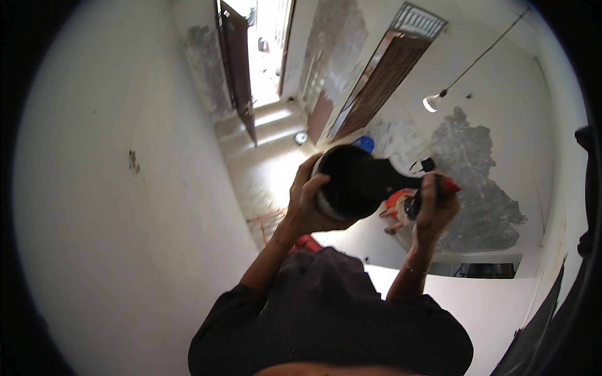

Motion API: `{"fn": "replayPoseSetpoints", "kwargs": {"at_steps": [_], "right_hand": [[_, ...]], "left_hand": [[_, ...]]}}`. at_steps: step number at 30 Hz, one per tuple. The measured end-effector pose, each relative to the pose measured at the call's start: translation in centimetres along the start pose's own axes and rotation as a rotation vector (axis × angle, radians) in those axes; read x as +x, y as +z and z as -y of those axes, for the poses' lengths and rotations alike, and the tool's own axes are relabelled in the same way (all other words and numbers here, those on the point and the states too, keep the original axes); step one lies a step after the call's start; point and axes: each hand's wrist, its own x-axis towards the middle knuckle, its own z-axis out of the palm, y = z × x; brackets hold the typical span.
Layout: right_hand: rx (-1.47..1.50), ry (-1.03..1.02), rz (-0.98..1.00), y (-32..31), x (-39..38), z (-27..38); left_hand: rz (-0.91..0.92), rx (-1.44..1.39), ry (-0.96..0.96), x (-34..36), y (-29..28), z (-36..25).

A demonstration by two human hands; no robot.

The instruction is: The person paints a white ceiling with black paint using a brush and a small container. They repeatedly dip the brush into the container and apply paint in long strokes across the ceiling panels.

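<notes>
My left hand (pixel 304 200) is wrapped round the side of a round dark container (pixel 343 203), its thumb over the rim. The inside looks black, so its contents cannot be made out. In my right hand (pixel 436 210) is a putty knife (pixel 392 177) with a red-tipped handle, the fingers closed round it. Its broad dark blade reaches left across the container's mouth. Whether blade and rim touch is unclear.
Far below, another person (pixel 401 203) in red is on the floor near a blue bucket (pixel 364 144). A white wall (pixel 125 207) rises close on my left. A bulb (pixel 433 102) hangs at upper right. A door (pixel 238 62) stands ajar at the back; grey patches mark the far wall (pixel 476 188).
</notes>
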Motion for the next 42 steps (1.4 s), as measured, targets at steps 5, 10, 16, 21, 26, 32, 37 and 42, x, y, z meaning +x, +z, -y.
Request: {"fn": "replayPoseSetpoints", "kwargs": {"at_steps": [5, 10, 16, 21, 26, 32, 37, 42], "right_hand": [[-0.010, 0.112, -0.152, -0.4, 0.0, -0.7], [0.235, 0.326, -0.230, -0.9, 0.1, -1.8], [0.279, 0.252, -0.205, -1.2, -0.3, -1.1], [-0.108, -0.070, 0.083, -1.9, -0.6, 1.3], [-0.042, -0.070, 0.048, -1.5, -0.4, 1.8], [0.014, 0.198, 0.080, -0.9, -0.2, 1.3], [0.425, 0.503, -0.054, -0.8, -0.7, -0.1], [0.830, 0.574, 0.093, -2.4, -2.7, -3.0]], "left_hand": [[0.000, 0.025, -0.016, 1.0, -0.4, -0.6], [-0.016, 0.038, -0.005, 1.8, -0.4, -1.0], [-0.011, 0.053, -0.005, 1.8, -0.5, -0.9], [0.003, 0.024, 0.001, 1.5, -0.3, -0.6], [0.030, 0.025, -0.026, 1.0, -0.3, -0.5], [0.037, 0.010, -0.027, 0.9, -0.2, -0.6], [-0.022, 0.037, -0.062, 0.9, 0.0, -0.3], [-0.032, 0.081, -0.019, 1.3, -0.3, 0.7]]}}
